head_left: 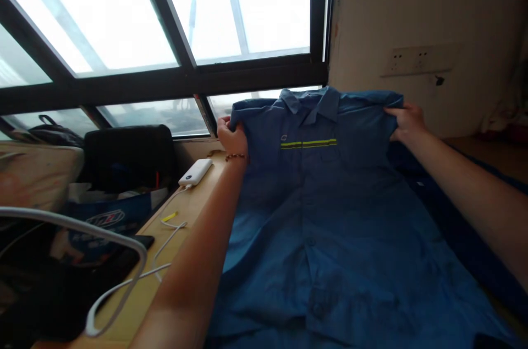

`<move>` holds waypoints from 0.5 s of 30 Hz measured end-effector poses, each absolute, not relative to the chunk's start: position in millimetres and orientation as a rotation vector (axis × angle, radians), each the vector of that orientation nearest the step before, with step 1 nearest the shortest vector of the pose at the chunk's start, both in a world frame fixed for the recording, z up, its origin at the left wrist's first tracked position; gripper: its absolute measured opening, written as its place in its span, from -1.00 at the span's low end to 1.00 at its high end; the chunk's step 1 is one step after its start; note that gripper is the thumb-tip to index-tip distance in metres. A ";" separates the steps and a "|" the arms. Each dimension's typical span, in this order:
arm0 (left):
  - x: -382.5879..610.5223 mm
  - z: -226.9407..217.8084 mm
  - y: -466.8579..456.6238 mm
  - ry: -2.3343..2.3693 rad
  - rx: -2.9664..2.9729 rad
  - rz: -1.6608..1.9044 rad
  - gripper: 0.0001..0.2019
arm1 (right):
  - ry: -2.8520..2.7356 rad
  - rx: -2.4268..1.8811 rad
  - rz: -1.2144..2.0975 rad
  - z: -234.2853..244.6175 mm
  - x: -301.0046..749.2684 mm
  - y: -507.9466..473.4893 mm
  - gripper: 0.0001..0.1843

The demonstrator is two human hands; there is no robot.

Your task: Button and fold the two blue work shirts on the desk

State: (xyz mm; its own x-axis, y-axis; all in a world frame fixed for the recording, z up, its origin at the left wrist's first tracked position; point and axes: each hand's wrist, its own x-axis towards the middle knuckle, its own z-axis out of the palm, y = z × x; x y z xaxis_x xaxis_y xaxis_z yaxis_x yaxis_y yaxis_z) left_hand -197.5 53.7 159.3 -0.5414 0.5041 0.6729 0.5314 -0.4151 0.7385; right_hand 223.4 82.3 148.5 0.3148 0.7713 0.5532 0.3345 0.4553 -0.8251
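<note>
A blue work shirt with a yellow-green chest stripe lies front-up on the surface, its collar toward the window. My left hand is closed on the shirt's left shoulder. At the far right, my right hand pinches the other shoulder. Both shoulders are lifted a little off the surface, and both arms reach forward over the cloth.
A wooden ledge runs along the left, carrying a white power bank, a white cable and a dark phone. Bags crowd the left. A window stands ahead, and a wall socket on the right wall.
</note>
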 end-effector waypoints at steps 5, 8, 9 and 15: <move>-192.9 103.5 -53.5 -1.844 -1.715 -2.104 -0.74 | -1.358 -1.245 0.865 101.9 244.8 -48.8 -0.49; -211.6 65.8 -121.2 -2.056 -2.026 -1.803 -0.71 | -1.739 -1.465 0.963 53.7 259.4 -124.5 -0.60; -221.5 54.8 -142.6 -2.121 -2.115 -1.639 -0.69 | -1.911 -1.511 0.920 38.2 262.6 -145.6 -0.66; -269.9 22.5 -228.1 -1.810 -2.462 -0.473 -0.56 | -2.424 -1.521 0.332 -0.8 254.9 -213.4 -0.44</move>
State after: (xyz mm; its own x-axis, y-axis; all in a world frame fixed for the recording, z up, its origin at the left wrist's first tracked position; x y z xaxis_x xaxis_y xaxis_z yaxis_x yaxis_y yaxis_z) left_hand -269.9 -228.1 22.5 0.2683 0.9241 0.2720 0.9391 -0.3138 0.1398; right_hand 254.9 -213.4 -0.8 -0.4180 0.9033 0.0971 0.8439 0.4256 -0.3266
